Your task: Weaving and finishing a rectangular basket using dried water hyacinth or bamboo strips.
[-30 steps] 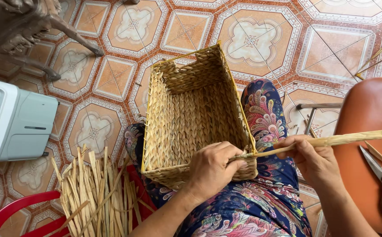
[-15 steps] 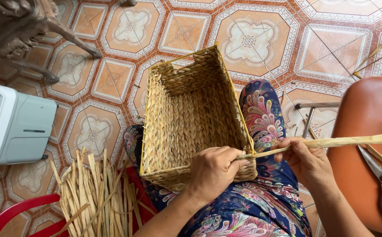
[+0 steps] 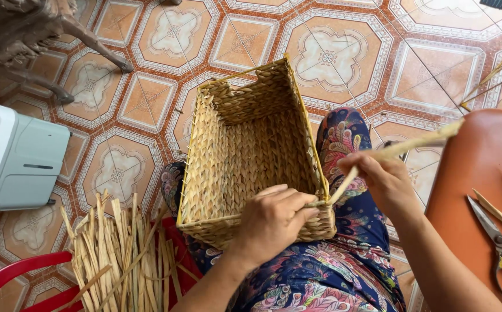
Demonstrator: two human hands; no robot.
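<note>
The woven basket [image 3: 245, 156] lay across the person's lap, its open mouth turned up, its far end pointing to about one o'clock over the patterned floor tiles [image 3: 326, 55]. The walls and bottom looked fully plaited, with no gaps I could make out; what seemed left was the finishing of the rim at the near corner, around five o'clock of the basket.

There the left hand [image 3: 274, 222] was curled over the near edge, fingers closed, pinching the rim and the root of a pale straw strand [image 3: 389, 151] just where it entered the weave. The right hand [image 3: 383, 179], at about three o'clock from the left, was closed round the same strand further along, holding it taut so that it ran up and away towards two o'clock. I judged the strand was only partly worked in, since most of its length hung free.

A sheaf of loose straw strips [image 3: 118, 254] stood at seven o'clock beside a red plastic chair [image 3: 8, 277], so plenty of material remained unused. Scissors [image 3: 496, 242] lay on an orange seat [image 3: 487, 167] at four o'clock, beside a few more strips. A white appliance [image 3: 14, 156] sat at nine o'clock.
</note>
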